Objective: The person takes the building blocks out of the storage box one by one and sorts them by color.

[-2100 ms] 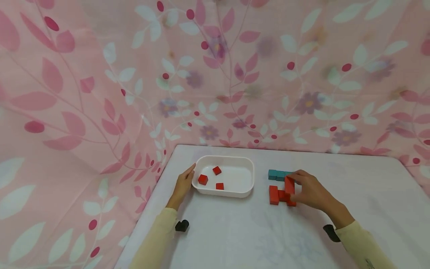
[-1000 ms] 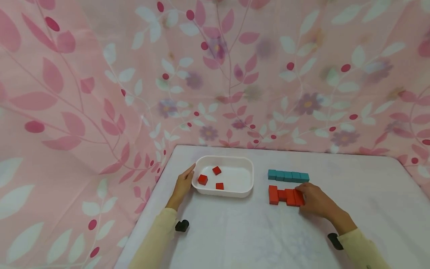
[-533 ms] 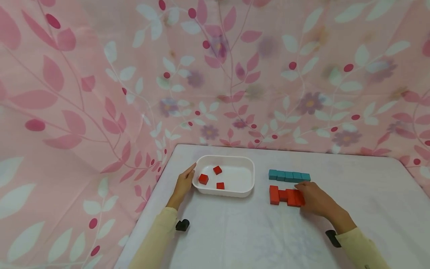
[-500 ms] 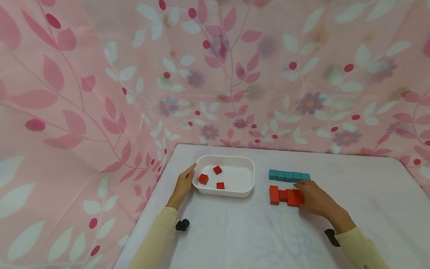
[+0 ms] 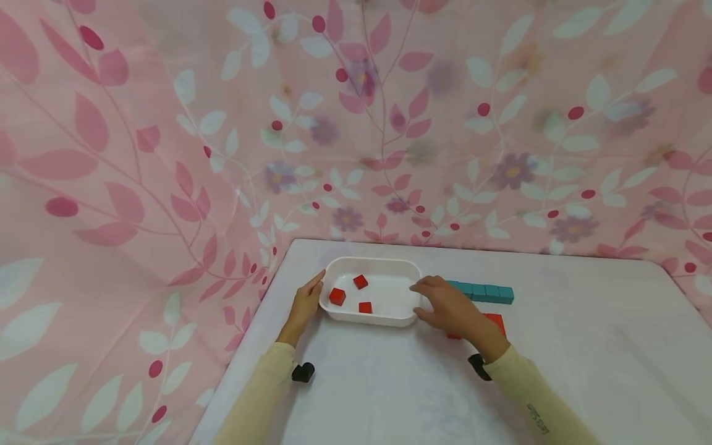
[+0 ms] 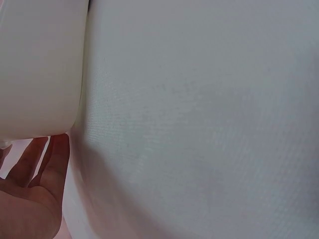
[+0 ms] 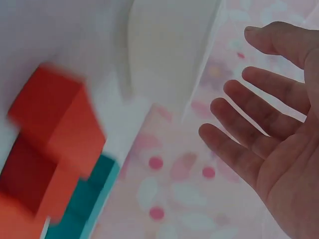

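Note:
A white tray (image 5: 389,320) stands on the table, with three red blocks in it: one block (image 5: 337,296) near its left end, one (image 5: 360,282) towards the back and one (image 5: 364,308) at the front. My left hand (image 5: 303,309) rests its fingers against the tray's left end; in the left wrist view the fingertips (image 6: 61,144) touch the tray's wall. Over the tray's right rim hovers my right hand (image 5: 447,307), fingers spread and holding nothing. Under and behind it lie red blocks (image 5: 495,322), partly hidden by the hand and forearm.
A row of teal blocks (image 5: 485,293) lies behind the red ones, its left end covered by the right hand. In the right wrist view, red blocks (image 7: 55,114) stand beside the teal row (image 7: 84,199). A pink floral cloth (image 5: 384,154) hangs behind the white table (image 5: 367,383).
My right hand set a red block at the right end of the red row, let go, and moved left to the tray's right rim. The left hand stayed at the tray.

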`<action>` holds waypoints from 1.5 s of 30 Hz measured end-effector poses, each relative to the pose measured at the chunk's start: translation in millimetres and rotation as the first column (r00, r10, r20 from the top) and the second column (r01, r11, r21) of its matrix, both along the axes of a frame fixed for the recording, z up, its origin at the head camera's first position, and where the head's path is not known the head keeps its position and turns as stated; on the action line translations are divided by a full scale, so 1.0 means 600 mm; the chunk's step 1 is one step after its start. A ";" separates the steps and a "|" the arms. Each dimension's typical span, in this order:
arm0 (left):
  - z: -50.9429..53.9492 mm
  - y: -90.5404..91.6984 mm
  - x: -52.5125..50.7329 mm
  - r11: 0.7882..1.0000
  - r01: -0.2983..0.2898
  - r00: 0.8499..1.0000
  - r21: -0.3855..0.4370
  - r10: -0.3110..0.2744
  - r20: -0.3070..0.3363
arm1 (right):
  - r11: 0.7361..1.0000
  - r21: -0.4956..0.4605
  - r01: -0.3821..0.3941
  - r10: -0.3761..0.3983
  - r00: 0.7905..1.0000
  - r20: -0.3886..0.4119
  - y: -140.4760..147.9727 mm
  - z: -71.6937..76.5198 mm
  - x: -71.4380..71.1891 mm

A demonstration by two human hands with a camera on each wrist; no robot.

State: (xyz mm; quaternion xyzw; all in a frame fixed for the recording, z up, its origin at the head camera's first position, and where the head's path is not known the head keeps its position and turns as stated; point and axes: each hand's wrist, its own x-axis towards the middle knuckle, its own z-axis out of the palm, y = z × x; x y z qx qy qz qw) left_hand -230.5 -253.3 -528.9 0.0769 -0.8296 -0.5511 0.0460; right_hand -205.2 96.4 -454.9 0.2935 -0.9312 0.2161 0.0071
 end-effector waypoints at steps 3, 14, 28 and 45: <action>-0.001 0.001 -0.002 1.000 0.008 1.000 0.010 -0.008 -0.009 | 0.999 -0.004 -0.040 0.040 0.999 -0.003 -0.044 -0.007 -0.011; -0.003 0.012 -0.004 1.000 0.012 0.998 -0.009 -0.013 -0.056 | 0.980 -0.069 -0.188 0.195 0.974 0.119 -0.143 -0.029 -0.056; -0.003 0.019 -0.009 1.000 0.011 0.999 -0.006 -0.011 -0.032 | 0.972 -0.108 -0.210 0.233 0.932 0.278 -0.167 -0.063 -0.104; 0.000 0.004 0.000 1.000 0.007 0.998 -0.026 -0.009 -0.061 | 0.969 -0.215 -0.124 0.176 0.954 0.243 -0.150 -0.066 -0.098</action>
